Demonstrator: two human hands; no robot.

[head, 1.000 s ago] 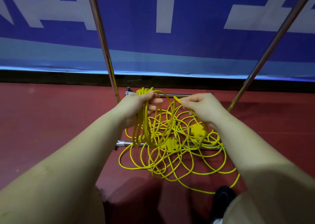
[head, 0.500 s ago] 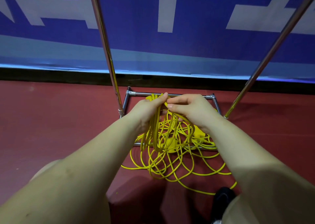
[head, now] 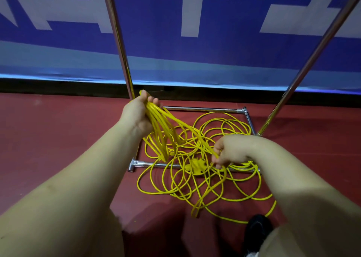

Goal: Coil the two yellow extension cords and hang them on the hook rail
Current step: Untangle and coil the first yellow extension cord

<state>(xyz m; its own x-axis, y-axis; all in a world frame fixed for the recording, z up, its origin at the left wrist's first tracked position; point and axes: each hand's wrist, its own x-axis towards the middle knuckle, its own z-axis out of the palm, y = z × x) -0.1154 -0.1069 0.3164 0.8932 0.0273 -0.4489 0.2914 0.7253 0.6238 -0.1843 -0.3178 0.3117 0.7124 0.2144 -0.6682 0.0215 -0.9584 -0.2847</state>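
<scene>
1. Backing the scene, a blue banner point(head: 175, 47) hangs behind a red floor point(head: 48, 139), on which stands the chrome rack frame point(head: 203, 109); no hook rail shows here.
2. The loose yellow cord point(head: 220, 131) sprawls in tangled loops over the floor within and before the frame's base, a yellow socket block point(head: 197, 168) lying in its midst.
3. My left hand point(head: 136, 116) is curled round the gathered coil point(head: 158, 137), several loops hanging from the fist.
4. My right hand point(head: 232, 151) pinches a single strand, stretched taut toward the coil.
5. To coil well, I judge each new loop should match the hanging ones in size, the strand sliding through my right fingers so snags are felt before they tighten.
</scene>
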